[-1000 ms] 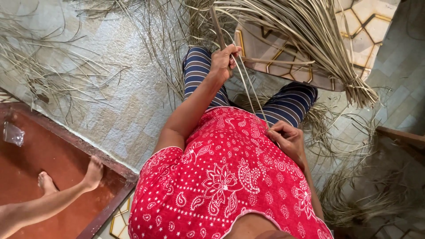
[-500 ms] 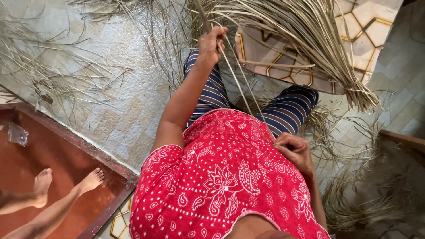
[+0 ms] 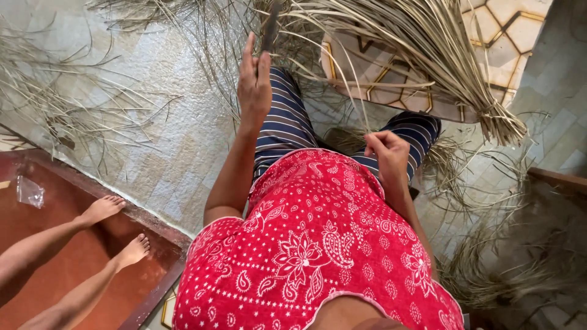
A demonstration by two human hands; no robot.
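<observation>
Dry leaf strips [image 3: 358, 98], thin and pale, pinched at the near end between thumb and fingertips of the right hand [image 3: 386, 153], raised just above the right thigh. Strips running up and away from that grip toward the tied bundle; far ends lost among the other leaves. Left hand [image 3: 255, 85] stretched forward over the left knee, fingers mostly straight and pointing away, with a dark narrow tool [image 3: 271, 27] sticking out past the fingertips; cannot tell whether gripped firmly or merely pressed under the thumb, since only the back of the hand shows. Striped trousers [image 3: 287, 122] under both hands, legs spread apart. Red patterned top [image 3: 312, 244] filling the lower middle of the view.

Just beyond the hands, a big bundle of dry leaves [image 3: 428, 55], tied near its right end, lying across a patterned board [image 3: 391, 91] with gold lines. Loose leaf scraps [image 3: 73, 104] scattered over the pale tiled floor [image 3: 171, 153] to the left, more heaped at the lower right [image 3: 513, 263]. At the far left, a reddish lower floor [image 3: 49, 244] behind a dark edge, with another person's two bare feet [image 3: 116, 229] resting on it, and a small clear plastic bag [image 3: 29, 190] near the edge.
</observation>
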